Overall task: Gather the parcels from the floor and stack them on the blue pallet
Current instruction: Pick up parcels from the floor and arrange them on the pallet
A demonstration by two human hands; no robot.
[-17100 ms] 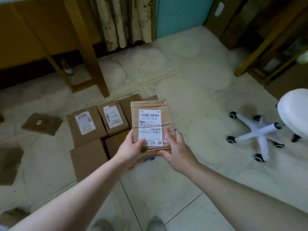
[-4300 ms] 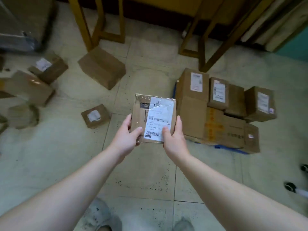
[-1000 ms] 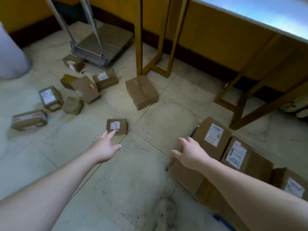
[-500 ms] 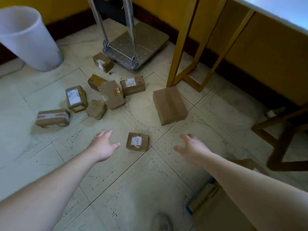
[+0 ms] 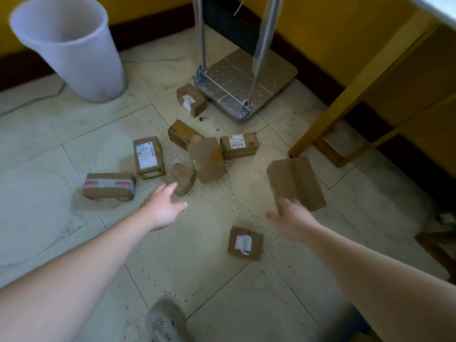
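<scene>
Several brown cardboard parcels lie scattered on the tiled floor. My left hand (image 5: 164, 208) is open, fingers spread, just short of a small plain parcel (image 5: 181, 177). My right hand (image 5: 291, 218) is open too, its fingertips at the near edge of a large plain parcel (image 5: 294, 185); I cannot tell whether they touch it. A small labelled parcel (image 5: 245, 243) lies between my arms. Further out are a labelled upright parcel (image 5: 149, 156), a red-taped parcel (image 5: 108, 186) and a tilted flat parcel (image 5: 207, 159). The blue pallet is out of view.
A white plastic bin (image 5: 69, 45) stands at the back left. A metal hand trolley (image 5: 246, 82) rests against the wall, with a parcel (image 5: 191, 99) beside it. Yellow wooden table legs (image 5: 345, 95) rise at the right. My shoe (image 5: 165, 322) is at the bottom.
The view has swung left, away from the stacked parcels. Both empty hands have reached forward and down; the right one has come up to the large plain parcel.
</scene>
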